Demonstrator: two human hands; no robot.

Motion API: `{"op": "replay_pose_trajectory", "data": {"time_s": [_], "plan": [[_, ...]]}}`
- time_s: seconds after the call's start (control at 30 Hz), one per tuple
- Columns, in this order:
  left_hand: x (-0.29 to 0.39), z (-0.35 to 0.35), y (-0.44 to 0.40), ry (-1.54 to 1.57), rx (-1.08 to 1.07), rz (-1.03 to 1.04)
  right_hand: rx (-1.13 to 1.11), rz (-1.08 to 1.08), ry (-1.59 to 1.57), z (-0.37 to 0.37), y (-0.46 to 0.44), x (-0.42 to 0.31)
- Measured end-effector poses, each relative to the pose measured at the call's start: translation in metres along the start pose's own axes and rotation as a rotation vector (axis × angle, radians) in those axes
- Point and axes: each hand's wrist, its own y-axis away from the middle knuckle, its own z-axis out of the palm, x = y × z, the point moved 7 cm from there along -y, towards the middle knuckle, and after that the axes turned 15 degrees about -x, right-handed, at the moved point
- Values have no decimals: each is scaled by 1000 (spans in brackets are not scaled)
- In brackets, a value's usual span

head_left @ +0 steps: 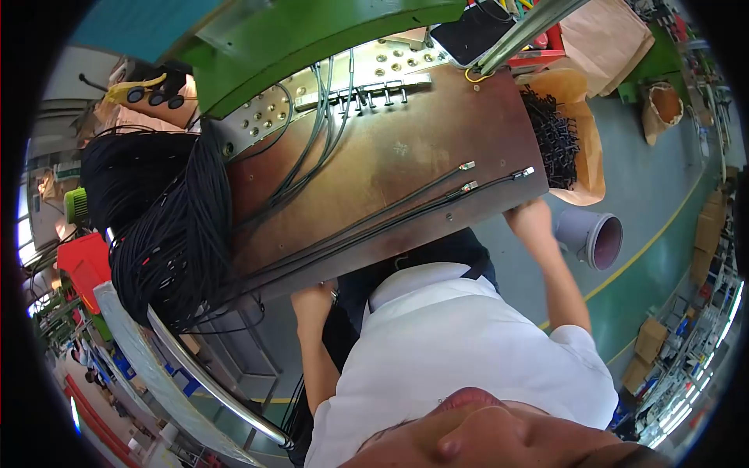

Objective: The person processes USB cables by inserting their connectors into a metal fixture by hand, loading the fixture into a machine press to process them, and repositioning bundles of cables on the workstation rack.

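At the near edge of the brown metal worktable, my left hand is low beside the edge, its fingers hidden. My right hand is at the table's right front corner, fingers hidden under the edge. Several black cables lie along the front of the table, with metal-tipped connectors pointing right. Near the back, a metal bar fixture holds several small black pieces, and cables run to it. A large bundle of black cables hangs over the left side.
A green machine frame spans the back. On the right are a paper-lined container of black parts and a grey bin on the floor. A curved metal rail is at lower left. A dark tablet-like object lies behind.
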Motion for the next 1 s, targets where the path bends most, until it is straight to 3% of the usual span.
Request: {"op": "replay_pose_trajectory", "data": {"time_s": [0.03, 0.07, 0.13, 0.17, 0.23, 0.3, 0.43, 0.57, 0.63, 0.67, 0.73, 0.8, 0.87, 0.97, 1.0], "plan": [[37, -20, 10, -37, -138, 10, -270, -147, 103, -5, 5, -16], [69, -22, 19, -109, -422, 32, -537, -297, 209, -10, 16, -31], [110, -33, 33, 439, -439, 527, -897, -830, -135, -44, 44, -107], [121, -36, 28, 436, -427, 521, -694, -1137, -185, -59, 38, -136], [163, -88, 33, 61, 380, 844, -169, -1062, 30, -96, 1, -188], [188, -95, 16, -384, 608, 627, 434, -973, 234, -99, -52, -226], [185, -82, -6, -493, 639, 665, 640, -1196, 228, -79, -83, -234], [189, -91, -25, -343, 447, 747, 709, -1264, 397, -89, -54, -189], [189, -102, -46, 70, -13, 672, 606, -1129, 342, -99, -64, -180], [209, -113, -50, 63, -32, 689, 491, -1015, 279, -100, -71, -176], [253, -84, -62, 417, -838, 535, 262, -803, 146, -94, -83, -163], [279, -59, -84, 629, -847, 503, 675, -1031, 388, -106, -50, -164], [282, -65, -65, 746, -849, 473, 811, -992, 315, -141, -18, -124], [260, -75, -30, 1119, -803, 362, 940, -684, 227, -183, 25, -44], [254, -69, -23, 1137, -798, 358, 764, -467, 278, -180, 15, -15]]}}
